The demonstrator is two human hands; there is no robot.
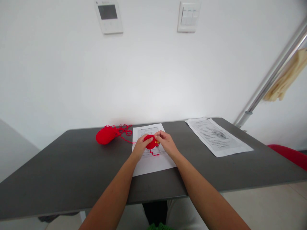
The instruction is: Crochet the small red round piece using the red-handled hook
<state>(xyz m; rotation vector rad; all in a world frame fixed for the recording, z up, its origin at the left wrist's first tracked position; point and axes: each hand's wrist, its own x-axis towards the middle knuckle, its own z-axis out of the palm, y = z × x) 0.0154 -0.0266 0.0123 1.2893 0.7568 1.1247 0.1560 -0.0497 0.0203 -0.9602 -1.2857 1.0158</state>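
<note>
Between my two hands is a small red crochet piece (150,143), held above a printed sheet (153,166). My left hand (140,147) grips its left side, thumb on top. At its right edge my right hand (167,143) pinches the piece, close to a small yellow item (157,142) that looks like a stitch marker. A short red yarn tail (154,154) dangles below. From the left side, a strand of yarn runs to a red ball of yarn (105,135) with loose loops beside it. No hook can be made out.
Printed pages (216,135) lie at the right of the dark grey table (72,172). The white wall behind carries an intercom panel (109,16) and a switch plate (189,16). A metal pole (271,76) leans at the right, near a red chair (287,155).
</note>
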